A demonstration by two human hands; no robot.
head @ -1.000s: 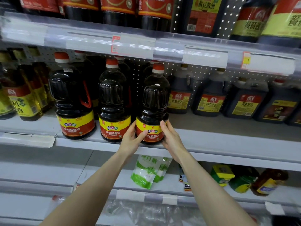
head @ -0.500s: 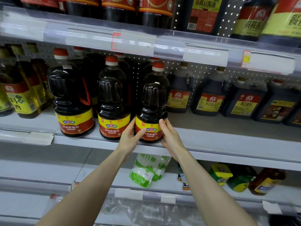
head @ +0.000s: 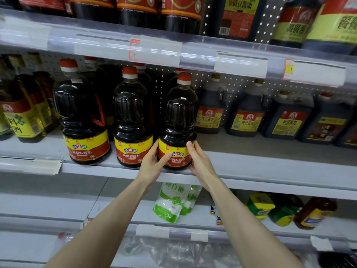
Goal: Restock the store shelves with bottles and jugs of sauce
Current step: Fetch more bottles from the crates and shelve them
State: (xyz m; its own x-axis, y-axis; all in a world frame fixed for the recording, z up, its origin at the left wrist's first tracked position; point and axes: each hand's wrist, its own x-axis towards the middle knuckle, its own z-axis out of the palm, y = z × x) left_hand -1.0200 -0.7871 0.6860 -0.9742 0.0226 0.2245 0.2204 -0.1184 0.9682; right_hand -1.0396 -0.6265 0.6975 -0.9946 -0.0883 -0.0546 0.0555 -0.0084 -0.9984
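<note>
The left hand (head: pixel 151 164) at 8 o'clock and the right hand (head: pixel 201 164) at 4 o'clock hold the dark plastic sauce jug with a red cap (head: pixel 178 120), fingers (head: pixel 191 150) curled round its yellow-and-red label. The jug stands upright at the front edge of the grey metal shelf (head: pixel 270 168), with two matching jugs (head: pixel 133 120) at its 9 o'clock.

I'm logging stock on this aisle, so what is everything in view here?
Red-capped sauce bottles: three in front, more behind; dark, yellow-red labels; middle shelf.
Yellow bottles: several, yellow liquid; middle shelf, far left.
Square jugs: at least four, dark, red-yellow labels; middle shelf, right.
Upper bottles: several, dark, red labels; top shelf.
Bags: two, green-white; lower shelf.
Green packs: two or so, green-yellow; lower shelf, right.
Lying bottle: one, amber; lower shelf, far right.
Left hand, right hand: both grip the base of the rightmost front bottle.
</note>
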